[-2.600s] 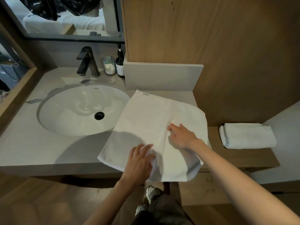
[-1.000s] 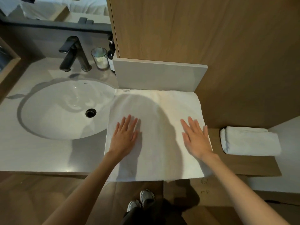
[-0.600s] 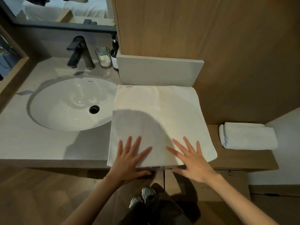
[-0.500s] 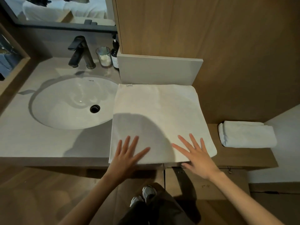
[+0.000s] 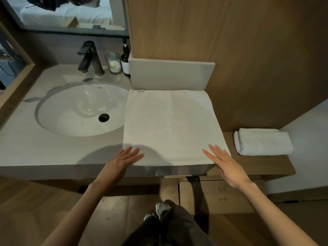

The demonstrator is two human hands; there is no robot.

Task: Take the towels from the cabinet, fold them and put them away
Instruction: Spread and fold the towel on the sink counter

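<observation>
White towel [image 5: 168, 126] lies spread flat on the grey bench [image 5: 44, 153], just right of the oval sink [image 5: 79, 110]; its far edge meets the low grey upstand [image 5: 170, 73], its left edge overlaps the sink rim a little, and its near edge sits at the bench front. A small label shows at the far left corner.

Left hand [image 5: 122, 160] — fingers straight and together, laid at the towel's near left corner, gripping nothing. Right hand [image 5: 225, 164] — fingers straight, slightly fanned, over the near right corner; whether the palm presses the cloth or hovers just above, I cannot tell. The two hands are well apart, one at each near corner.

Second towel, already folded [image 5: 262, 142], rests on the lower wooden shelf [image 5: 257, 164] to the right, apart from the spread one.

Behind the sink: dark faucet [image 5: 88, 57], glass tumbler [image 5: 113, 63], dark pump bottle [image 5: 125, 61] — standing close together, upright.
</observation>
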